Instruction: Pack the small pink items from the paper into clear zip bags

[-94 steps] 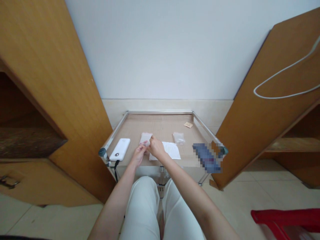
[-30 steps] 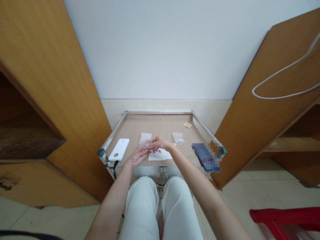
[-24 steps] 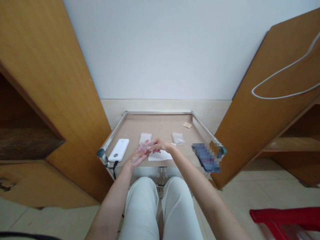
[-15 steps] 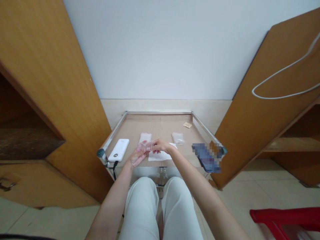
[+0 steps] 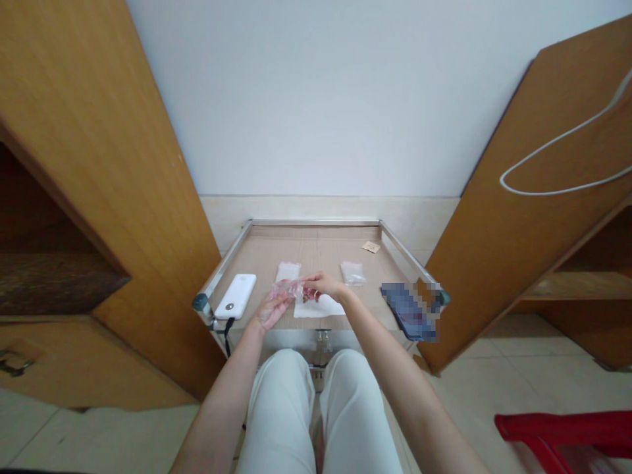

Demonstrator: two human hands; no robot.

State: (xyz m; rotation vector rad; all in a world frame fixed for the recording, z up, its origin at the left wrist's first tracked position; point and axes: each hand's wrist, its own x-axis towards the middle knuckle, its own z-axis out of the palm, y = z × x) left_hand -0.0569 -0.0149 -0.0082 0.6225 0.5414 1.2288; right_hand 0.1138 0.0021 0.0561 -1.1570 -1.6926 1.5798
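My left hand point(image 5: 273, 312) holds a clear plastic bag point(image 5: 286, 289), its fingers closed around the lower side. My right hand point(image 5: 323, 284) is at the bag's right end, fingers bent together. A small red item point(image 5: 310, 293) shows under these fingers, close to the bag's mouth; its kind is too small to tell. Beneath the hands lies a white sheet of paper point(image 5: 323, 307), partly covered by the right hand. Just behind the left hand is a stack of clear bags point(image 5: 288, 270). Another clear packet point(image 5: 352, 273) lies beyond the right hand.
The small wood-grain table point(image 5: 320, 243) has a raised metal rail point(image 5: 316, 222). On it are a white power bank point(image 5: 236, 296) with a black cable at left, a beige paper tag point(image 5: 371, 247) and a dark blue, partly blurred item point(image 5: 407, 313) at right. Wooden cabinets flank the table.
My right hand has moved slightly right and its fingers have lifted and turned. More of the red item now shows below them. The left hand keeps the bag in about the same place.
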